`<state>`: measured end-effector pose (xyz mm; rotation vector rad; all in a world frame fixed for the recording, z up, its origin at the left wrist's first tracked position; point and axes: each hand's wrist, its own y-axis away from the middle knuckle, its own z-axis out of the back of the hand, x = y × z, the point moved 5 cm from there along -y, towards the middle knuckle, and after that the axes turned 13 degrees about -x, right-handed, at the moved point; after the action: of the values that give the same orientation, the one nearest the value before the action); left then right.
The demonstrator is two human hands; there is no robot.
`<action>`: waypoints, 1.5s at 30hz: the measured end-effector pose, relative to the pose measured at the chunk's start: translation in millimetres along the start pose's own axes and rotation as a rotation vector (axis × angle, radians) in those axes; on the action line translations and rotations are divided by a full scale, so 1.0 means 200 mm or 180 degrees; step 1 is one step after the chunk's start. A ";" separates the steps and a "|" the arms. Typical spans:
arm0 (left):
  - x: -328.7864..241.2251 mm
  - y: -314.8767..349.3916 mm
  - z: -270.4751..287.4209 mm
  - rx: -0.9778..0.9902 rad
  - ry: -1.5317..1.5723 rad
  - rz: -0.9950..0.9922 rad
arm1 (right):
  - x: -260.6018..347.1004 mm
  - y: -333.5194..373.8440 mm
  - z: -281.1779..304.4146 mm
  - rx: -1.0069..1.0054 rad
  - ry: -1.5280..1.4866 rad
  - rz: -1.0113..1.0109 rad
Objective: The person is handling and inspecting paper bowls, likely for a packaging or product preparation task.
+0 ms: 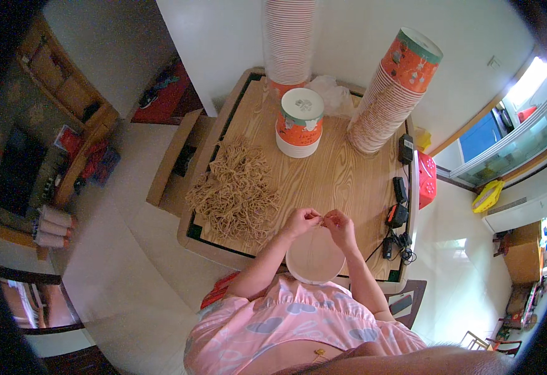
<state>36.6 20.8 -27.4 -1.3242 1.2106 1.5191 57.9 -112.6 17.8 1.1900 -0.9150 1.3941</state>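
A white, open paper bucket [315, 257] lies between my forearms at the table's near edge, its pale inside facing up. At its far rim my left hand [303, 220] and my right hand [338, 225] meet with fingertips pinched together. Whatever small thing the fingertips hold is too small to make out; a faint thin line runs down the bucket's inside. Left of my hands is a loose heap of tan twisted paper cords [239, 190]. Beyond them, a short stack of orange-and-green paper buckets [300, 128] stands upside down.
Two tall stacks of paper buckets rise at the back: one by the wall [289, 37], another leaning right [392, 94]. A crumpled clear plastic bag [331, 94] lies between them. Black adapters and cables [397, 215] line the wooden table's [342, 178] right edge; a red basket [426, 178] stands beyond.
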 end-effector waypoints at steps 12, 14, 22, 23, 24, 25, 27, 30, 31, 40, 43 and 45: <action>0.10 -0.02 0.00 0.0103 0.0290 0.0639 | 0.11 0.03 0.01 -0.0302 0.0722 0.0630; 0.14 -0.04 0.01 0.0008 0.0321 0.0489 | 0.07 0.03 0.01 -0.0331 0.0685 0.0667; 0.10 -0.03 0.02 -0.0249 -0.0134 0.0473 | 0.09 0.03 -0.02 -0.0223 0.0371 0.0490; 0.07 -0.03 0.01 -0.0250 0.0029 0.0395 | 0.10 0.03 -0.02 -0.0232 0.0373 0.0486; 0.06 -0.03 0.00 -0.0264 0.0192 0.0318 | 0.14 0.03 -0.02 -0.0294 0.0141 0.0398; 0.06 -0.02 0.00 -0.0265 0.0192 0.0319 | 0.16 0.03 -0.01 -0.0355 -0.0091 0.0310; 0.06 -0.02 0.00 -0.0273 0.0066 0.0107 | 0.12 0.01 -0.01 -0.0343 -0.0037 0.0385; 0.10 -0.03 0.00 -0.0217 0.0147 0.0113 | 0.10 0.02 -0.02 -0.0280 0.0311 0.0475; 0.10 -0.03 0.00 -0.0218 0.0149 0.0115 | 0.10 0.03 -0.02 -0.0233 0.0607 0.0480; -0.08 0.03 0.00 -0.1070 -0.1127 -0.0584 | 0.08 0.05 -0.05 -0.0137 0.1063 0.0867; -0.17 0.10 -0.07 -0.1373 -0.1749 -0.1078 | 0.07 0.04 -0.05 -0.0317 0.1063 0.0742; -0.16 0.11 -0.08 -0.1213 -0.2193 -0.0654 | 0.07 0.05 -0.04 -0.0393 0.1031 0.0709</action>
<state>25.3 1.0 7.1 -0.9687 0.3541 1.8854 47.1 -102.7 29.6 0.7578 -0.9058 1.6261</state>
